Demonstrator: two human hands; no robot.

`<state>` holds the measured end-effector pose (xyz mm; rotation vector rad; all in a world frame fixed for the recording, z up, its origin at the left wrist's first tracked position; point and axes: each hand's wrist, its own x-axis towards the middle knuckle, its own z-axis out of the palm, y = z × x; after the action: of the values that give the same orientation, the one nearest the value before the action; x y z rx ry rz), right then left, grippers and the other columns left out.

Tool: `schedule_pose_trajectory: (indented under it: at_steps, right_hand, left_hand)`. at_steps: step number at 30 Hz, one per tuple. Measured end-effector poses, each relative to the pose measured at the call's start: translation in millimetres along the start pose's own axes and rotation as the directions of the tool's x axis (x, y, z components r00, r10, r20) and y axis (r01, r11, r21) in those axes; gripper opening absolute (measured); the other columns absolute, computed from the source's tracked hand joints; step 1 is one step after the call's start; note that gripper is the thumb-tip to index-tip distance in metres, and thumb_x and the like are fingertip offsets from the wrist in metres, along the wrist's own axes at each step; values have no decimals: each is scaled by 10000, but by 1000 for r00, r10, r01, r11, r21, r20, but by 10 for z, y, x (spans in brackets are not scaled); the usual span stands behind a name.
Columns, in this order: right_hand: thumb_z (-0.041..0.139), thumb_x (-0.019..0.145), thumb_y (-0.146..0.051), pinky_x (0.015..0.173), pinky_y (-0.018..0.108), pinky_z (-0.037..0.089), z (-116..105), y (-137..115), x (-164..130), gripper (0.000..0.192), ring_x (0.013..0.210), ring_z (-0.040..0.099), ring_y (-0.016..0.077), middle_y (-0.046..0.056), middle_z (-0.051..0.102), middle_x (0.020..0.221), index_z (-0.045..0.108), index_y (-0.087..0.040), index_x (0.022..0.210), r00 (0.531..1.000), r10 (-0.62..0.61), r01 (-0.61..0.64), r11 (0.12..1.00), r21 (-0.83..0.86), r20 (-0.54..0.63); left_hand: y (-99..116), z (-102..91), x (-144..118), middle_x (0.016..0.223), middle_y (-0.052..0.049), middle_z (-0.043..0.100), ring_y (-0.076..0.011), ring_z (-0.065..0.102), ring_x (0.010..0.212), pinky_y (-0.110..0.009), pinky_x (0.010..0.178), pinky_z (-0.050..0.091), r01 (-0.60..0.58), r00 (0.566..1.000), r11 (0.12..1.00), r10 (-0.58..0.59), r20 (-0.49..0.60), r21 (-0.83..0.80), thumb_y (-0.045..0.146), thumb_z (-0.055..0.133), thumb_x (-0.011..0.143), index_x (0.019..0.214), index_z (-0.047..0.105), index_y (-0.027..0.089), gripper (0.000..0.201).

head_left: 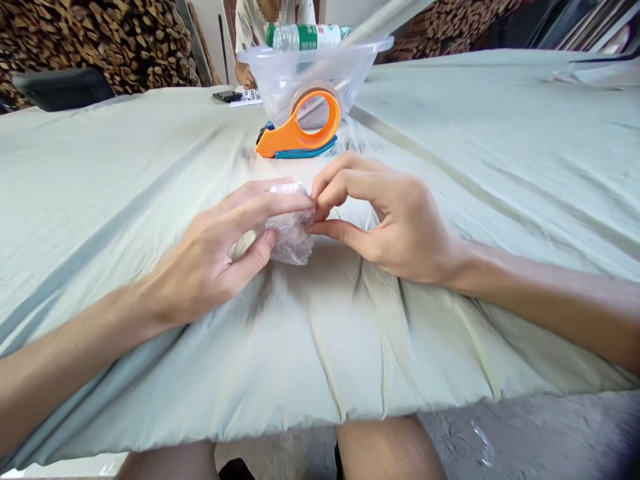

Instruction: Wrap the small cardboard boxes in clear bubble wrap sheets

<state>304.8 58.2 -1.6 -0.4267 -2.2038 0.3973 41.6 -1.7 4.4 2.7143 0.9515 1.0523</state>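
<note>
Fingers of the left hand (220,257) and right hand (395,223) pinch a small bundle (290,230) wrapped in clear film, held on the cloth-covered counter (125,200) just in front of the orange tape dispenser (303,130). Wrapping looks mostly done; sealing seemingly remains. Its long axis runs roughly upright.

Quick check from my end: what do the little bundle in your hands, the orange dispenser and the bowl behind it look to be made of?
Bundle: thin clear plastic film, crinkled and glossy; contents unclear. It is held in the left hand and pinched by the right hand.
Tape dispenser: smooth orange hard plastic with blue trim, likely moulded.
Bowl: translucent, slightly cloudy plastic; things show through its wall.
</note>
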Motion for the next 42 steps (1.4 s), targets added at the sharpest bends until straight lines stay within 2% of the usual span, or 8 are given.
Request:
schedule_pose_trajectory:
  at_steps: [4,9,12,22,26,29,36,42]
  right_hand:
    - [757,1079,-372,1039,431,595,1,-4,1,147,1058,704,231,43,744,1102,677,-258,1029,999,14,-13,1000,24,-35]
    - [864,1000,-368,1162,423,590,27,-9,-4,498,1324,690,249,113,664,1496,611,-206,1397,985,138,-155,973,172,106]
    - [830,1024,-368,1018,375,653,47,-47,-11,462,1178,745,222,93,704,1381,609,-186,1387,953,203,-269,908,321,223]
    - [837,1005,-433,745,327,535,44,-100,6,446,992,675,195,77,675,1151,614,-165,1282,950,260,-305,896,323,174]
    - [864,985,-515,676,336,470,28,-81,19,468,843,629,176,40,664,991,606,-168,1163,944,290,-325,893,312,156]
    - [931,909,-585,619,332,421,13,-88,40,550,712,542,151,-19,601,832,586,-190,1073,936,315,-349,887,302,156]
    - [968,867,-601,572,315,384,2,-97,47,593,667,529,127,-45,606,793,578,-194,1051,931,318,-359,883,302,177]
    - [949,895,-592,577,313,386,-18,-83,37,564,663,517,127,-50,587,782,576,-211,1076,922,327,-377,880,288,206]
  left_hand:
    - [34,20,-23,1731,-27,522,-238,471,1680,-480,1392,485,20,998,999,-19,-55,28,40,533,988,1278,721,315,442]
    - [73,-4,-33,1740,-76,510,-274,452,1689,-534,1335,530,-3,1000,1000,3,-19,-16,37,525,930,1085,664,260,305]
    - [87,-7,-17,1676,-138,575,-306,480,1666,-526,1292,561,0,1000,999,0,2,-49,222,630,1024,1055,615,237,38]
    - [63,113,-1,1624,-77,603,-239,627,1529,-414,1286,576,41,996,990,-51,-71,-136,224,715,1048,1602,485,302,606]
    - [-2,73,1,1544,-88,694,-305,577,1587,-512,1322,534,-4,979,1000,2,-203,-6,356,826,1015,1437,677,272,455]
    - [-48,59,5,1325,-81,786,-248,756,1287,-423,1101,671,-13,959,1000,10,-284,-10,355,889,973,1221,797,269,278]
    - [-38,77,10,1166,-23,829,-195,825,1128,-297,931,756,104,944,920,-211,-253,-378,258,945,909,1175,832,271,289]
    - [-128,-37,48,1016,-14,827,-196,811,1053,-312,873,750,75,957,933,-166,-237,-351,172,983,846,1016,847,266,237]
